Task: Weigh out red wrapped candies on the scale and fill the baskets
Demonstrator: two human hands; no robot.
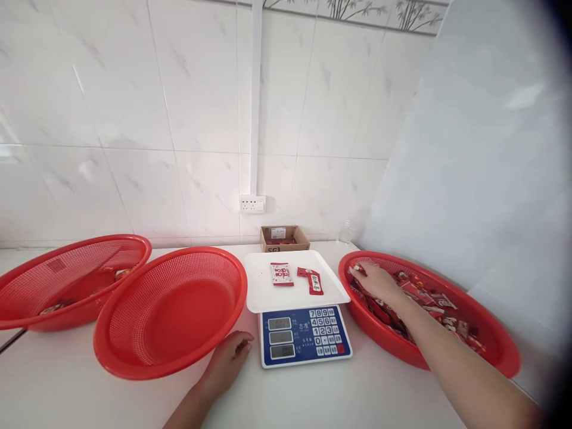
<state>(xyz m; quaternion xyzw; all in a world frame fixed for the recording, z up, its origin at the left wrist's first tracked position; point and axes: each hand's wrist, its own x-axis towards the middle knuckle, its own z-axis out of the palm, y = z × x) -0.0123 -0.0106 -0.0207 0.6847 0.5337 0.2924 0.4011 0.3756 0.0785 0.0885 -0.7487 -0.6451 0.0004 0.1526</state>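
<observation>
My right hand [374, 281] reaches into the right red basket [500, 357], its fingers closed on what looks like a small red-and-white snack packet, mostly hidden. Around it in that basket lie many red wrapped packets [440, 301]. My left hand [229, 360] rests on the table, fingers curled with nothing visible in them, between the middle red basket [170, 322] and the scale [306, 336]. On the scale's white tray [263, 301] lie a white-and-red square packet [282, 274] and, to its right, red packaging [314, 282] with a white label, perhaps two overlapping packets.
The middle basket shows only its bare red bottom. At the far left, another red basket [27, 286] holds a few packets. Behind the scale stands an open cardboard box [286, 245]. A clear jar [346, 231] is by the tiled wall, below which a socket [252, 204] sits.
</observation>
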